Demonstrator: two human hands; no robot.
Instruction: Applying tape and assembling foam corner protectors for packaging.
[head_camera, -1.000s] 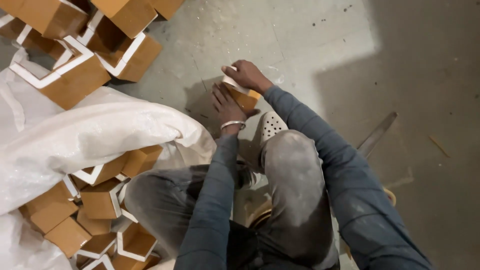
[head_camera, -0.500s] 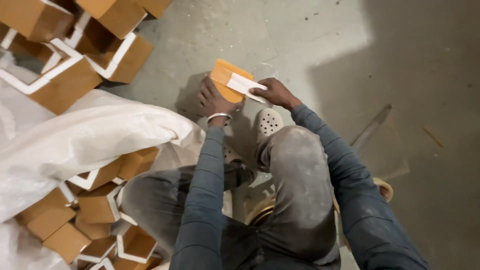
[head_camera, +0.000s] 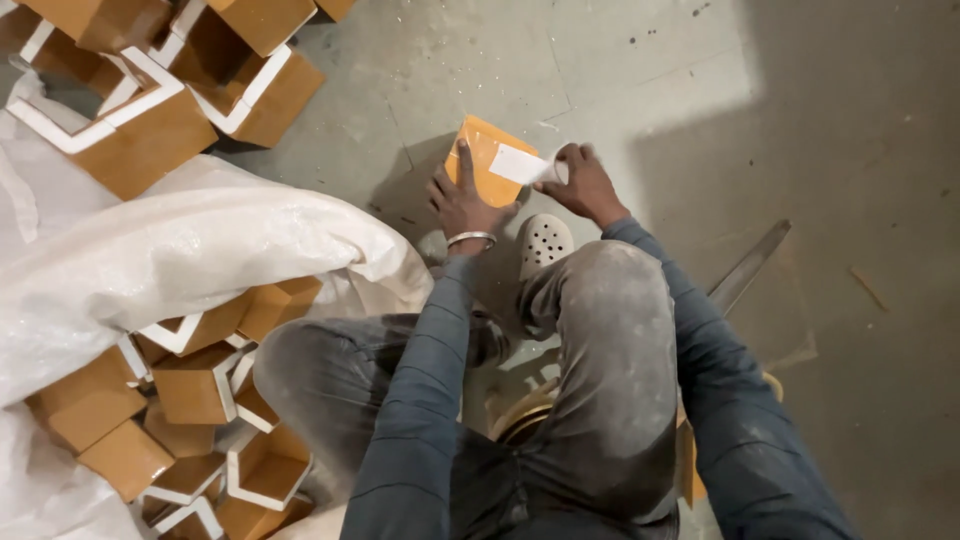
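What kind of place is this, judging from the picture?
Probably a small workshop or packing area: a dusty concrete floor, heaps of orange-brown blocks with white corner strips, and a large white woven sack beside the seated person.

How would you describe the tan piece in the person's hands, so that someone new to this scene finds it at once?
Start at the grey concrete floor, above the person's bent knees and the white perforated shoe. There the left hand props up a flat tan piece, while the right hand holds a white strip across it. Unlike the tan pieces heaped on the white sack, it stands alone.
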